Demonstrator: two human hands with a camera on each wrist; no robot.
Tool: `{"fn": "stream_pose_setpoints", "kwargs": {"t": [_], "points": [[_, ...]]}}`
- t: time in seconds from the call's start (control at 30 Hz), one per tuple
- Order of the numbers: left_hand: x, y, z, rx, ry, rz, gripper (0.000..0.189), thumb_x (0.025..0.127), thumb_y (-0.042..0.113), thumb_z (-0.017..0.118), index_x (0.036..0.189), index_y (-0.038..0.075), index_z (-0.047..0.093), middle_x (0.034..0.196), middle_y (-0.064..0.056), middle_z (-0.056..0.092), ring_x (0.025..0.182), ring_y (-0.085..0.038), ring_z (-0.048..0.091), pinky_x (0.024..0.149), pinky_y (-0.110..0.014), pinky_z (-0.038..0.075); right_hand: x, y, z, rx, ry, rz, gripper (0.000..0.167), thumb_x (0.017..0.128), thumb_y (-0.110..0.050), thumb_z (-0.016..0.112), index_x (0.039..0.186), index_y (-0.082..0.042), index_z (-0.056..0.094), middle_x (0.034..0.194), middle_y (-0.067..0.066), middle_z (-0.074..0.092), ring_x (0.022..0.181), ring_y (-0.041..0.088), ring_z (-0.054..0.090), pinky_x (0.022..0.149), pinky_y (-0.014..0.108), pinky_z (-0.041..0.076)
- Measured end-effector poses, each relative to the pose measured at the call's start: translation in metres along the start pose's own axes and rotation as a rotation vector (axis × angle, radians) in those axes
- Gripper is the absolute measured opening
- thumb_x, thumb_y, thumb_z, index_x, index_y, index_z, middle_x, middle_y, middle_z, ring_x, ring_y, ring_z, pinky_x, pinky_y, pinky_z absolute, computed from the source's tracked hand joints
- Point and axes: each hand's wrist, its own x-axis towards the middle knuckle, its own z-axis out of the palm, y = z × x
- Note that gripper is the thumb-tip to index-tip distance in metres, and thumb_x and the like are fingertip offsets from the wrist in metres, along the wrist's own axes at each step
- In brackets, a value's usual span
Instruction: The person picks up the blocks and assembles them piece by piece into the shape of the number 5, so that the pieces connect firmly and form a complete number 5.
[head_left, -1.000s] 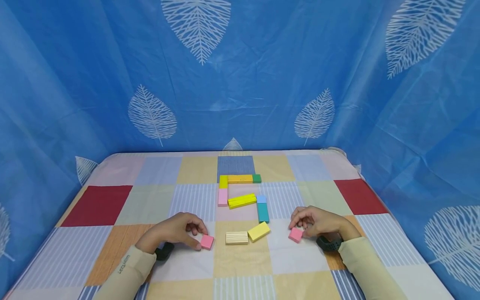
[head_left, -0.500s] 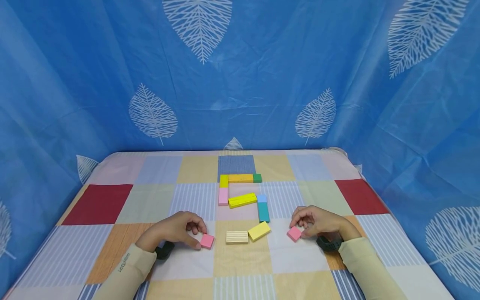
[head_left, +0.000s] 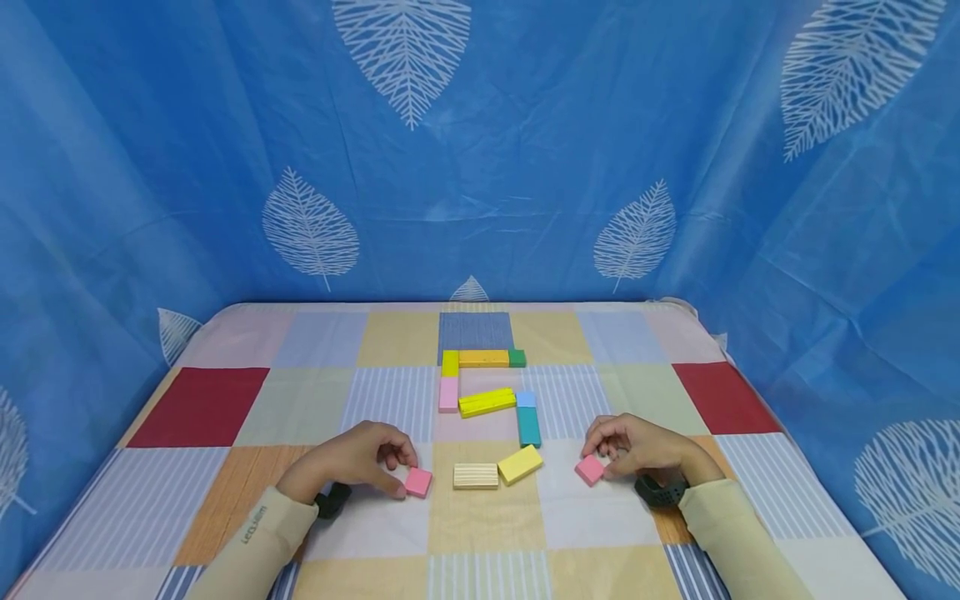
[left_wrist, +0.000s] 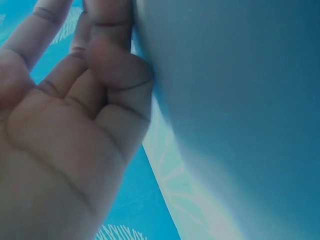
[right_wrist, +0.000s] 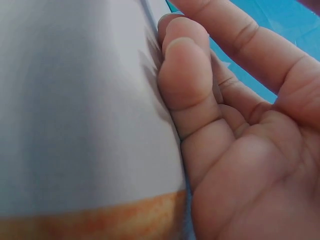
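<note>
On the patchwork cloth, my left hand (head_left: 363, 457) holds a small pink block (head_left: 417, 482) between thumb and index finger at its left side. A second pink block (head_left: 589, 470) lies at the right, pinched by the thumb and fingertips of my right hand (head_left: 633, 446). In the left wrist view the curled fingers (left_wrist: 122, 70) rest against the cloth, and the block does not show. The right wrist view likewise shows curled fingers (right_wrist: 187, 75) by the cloth, with the block hidden.
Between the hands lie a ridged wooden block (head_left: 476, 477) and a pale yellow block (head_left: 521, 465). Behind them, a teal block (head_left: 528, 427), light blue block (head_left: 526, 400), bright yellow block (head_left: 487, 402), pink block (head_left: 448, 395), yellow block (head_left: 450, 363), orange block (head_left: 483, 358) and green block (head_left: 517, 358) form a bent line.
The right pink block has shifted and turned slightly to the left under my right fingers. My left hand and its block look almost still; the whole head view has drifted a little.
</note>
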Motion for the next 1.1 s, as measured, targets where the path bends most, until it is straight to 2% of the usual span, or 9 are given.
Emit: {"fn": "stream_pose_setpoints", "kwargs": {"t": [0.27,0.57,0.73,1.1], "points": [[0.002,0.006,0.004,-0.003,0.002,0.033,0.026,0.080,0.004,0.094,0.098,0.010,0.076,0.086,0.007,0.062,0.071,-0.005,0.050,0.067,-0.023,0.045,-0.001,-0.001,0.001,0.023,0.007,0.015,0.027,0.088,0.000,0.080,0.114,0.006,0.076,0.106,0.024,0.061,0.088,0.023,0.056,0.074,0.021,0.052],[0.010,0.013,0.009,0.061,0.015,0.001,0.028,0.080,0.004,0.095,0.094,0.013,0.073,0.083,0.008,0.059,0.071,-0.005,0.049,0.067,-0.023,0.044,0.000,-0.001,0.001,0.025,0.008,0.006,0.026,0.089,0.001,0.079,0.114,0.006,0.076,0.106,0.023,0.062,0.088,0.023,0.056,0.075,0.022,0.052],[0.015,0.015,0.010,0.068,0.015,-0.021,0.028,0.080,0.004,0.095,0.095,0.014,0.072,0.082,0.008,0.060,0.072,-0.006,0.050,0.068,-0.023,0.045,0.000,-0.001,0.001,0.032,0.004,0.010,0.027,0.089,0.000,0.080,0.116,0.006,0.075,0.107,0.023,0.062,0.089,0.023,0.057,0.075,0.021,0.052],[0.018,0.020,0.011,0.054,0.008,0.001,0.028,0.082,0.005,0.094,0.097,0.011,0.072,0.082,0.006,0.059,0.074,-0.006,0.051,0.069,-0.023,0.046,0.000,0.000,0.000,0.034,-0.012,-0.003,0.029,0.090,0.001,0.080,0.118,0.007,0.074,0.108,0.020,0.064,0.088,0.023,0.057,0.075,0.021,0.052]]}}
